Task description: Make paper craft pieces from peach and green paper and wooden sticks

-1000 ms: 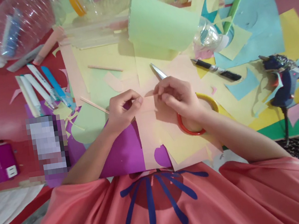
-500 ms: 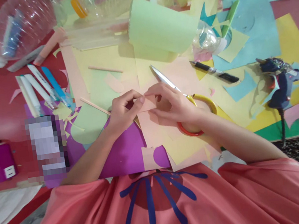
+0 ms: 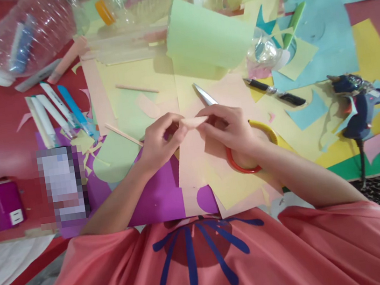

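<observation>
Between both hands is a small piece of pale pink paper (image 3: 194, 122), seen nearly edge-on as a narrow curved strip. My left hand (image 3: 164, 140) pinches its left end between thumb and fingers. At the other end, my right hand (image 3: 225, 127) grips it the same way. Under the hands lie pale pink sheets (image 3: 192, 161) and a purple sheet (image 3: 158, 192). Scissors with yellow and red handles (image 3: 262, 128) rest beneath my right hand and wrist, which hide their middle; the blade points up and left.
Several markers (image 3: 53, 112) and a blurred-out rectangular patch (image 3: 62, 184) lie left. Beyond the hands are a rolled green paper (image 3: 208, 36) and plastic bottles (image 3: 33, 32). A black pen (image 3: 275, 91) and a dark glue gun (image 3: 356, 102) with a cord lie right, among paper scraps.
The pink paper has tipped from showing its flat face to a thin edge. My right hand has shifted slightly right, and its fingers have closed up on the paper's end.
</observation>
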Demonstrator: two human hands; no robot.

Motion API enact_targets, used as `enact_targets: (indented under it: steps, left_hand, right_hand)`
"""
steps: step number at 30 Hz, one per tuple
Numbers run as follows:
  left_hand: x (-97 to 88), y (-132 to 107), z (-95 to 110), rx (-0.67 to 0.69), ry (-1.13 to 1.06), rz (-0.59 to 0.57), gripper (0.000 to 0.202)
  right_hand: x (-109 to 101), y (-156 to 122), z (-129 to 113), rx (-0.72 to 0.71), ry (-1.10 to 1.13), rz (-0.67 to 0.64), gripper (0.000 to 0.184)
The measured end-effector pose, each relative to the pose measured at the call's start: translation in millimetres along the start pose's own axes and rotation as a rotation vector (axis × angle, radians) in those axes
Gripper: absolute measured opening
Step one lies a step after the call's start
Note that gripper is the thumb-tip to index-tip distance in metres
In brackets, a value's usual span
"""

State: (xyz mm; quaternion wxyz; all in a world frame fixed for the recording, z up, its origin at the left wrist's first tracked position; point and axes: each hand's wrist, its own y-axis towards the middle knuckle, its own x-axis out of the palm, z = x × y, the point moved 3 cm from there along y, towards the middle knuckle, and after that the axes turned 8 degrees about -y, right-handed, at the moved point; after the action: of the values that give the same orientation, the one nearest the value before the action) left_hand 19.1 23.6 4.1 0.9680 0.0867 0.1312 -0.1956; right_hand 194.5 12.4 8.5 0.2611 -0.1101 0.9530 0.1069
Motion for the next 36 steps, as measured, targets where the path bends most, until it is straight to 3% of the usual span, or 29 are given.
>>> enact_targets:
  steps: [6, 14, 18, 20, 25, 27, 30, 33, 36]
  left_hand:
    - [1.2, 0.3, -1.4, 0.024, -0.018, 0.023, 0.016]
    - [1.5, -3.1, -6.3, 0.115, -0.086, 0.109, 0.005]
    - [3.7, -8.9, -8.7, 0.16, -0.186, 0.14, 0.017]
    - [6.8, -10.0, -4.9, 0.143, -0.185, 0.068, 0.009]
    - [10.4, -9.0, 5.3, 0.048, -0.228, -0.06, 0.017]
    - [9.6, -8.1, 4.4, 0.011, -0.261, -0.043, 0.018]
    - [6.7, -6.5, -1.6, -0.047, -0.31, 0.07, 0.02]
    - [5.8, -4.9, -7.3, -0.124, -0.355, 0.112, 0.021]
    - [3.8, -4.8, -9.0, -0.208, -0.386, 0.102, 0.024]
  right_hand:
    - [-0.6, 2.0, 2.8, 0.081, 0.013, 0.012, 0.036]
    - [-4.1, 3.1, -3.5, 0.017, 0.034, 0.004, 0.035]
    - [-4.4, 4.3, -5.3, 0.0, 0.001, -0.002, 0.041]
    - [-4.9, 4.4, -6.3, -0.022, -0.001, -0.002, 0.042]
    - [-3.4, 0.7, -2.9, -0.056, 0.032, 0.03, 0.043]
    - [-3.4, -1.0, 1.4, -0.016, 0.076, 0.113, 0.042]
    - [-7.1, -2.3, 3.3, 0.075, 0.102, 0.194, 0.035]
    - [-17.4, -5.1, -9.3, 0.056, -0.095, 0.016, 0.023]
    - [-38.8, -19.7, -23.0, 0.014, -0.548, -0.13, 0.021]
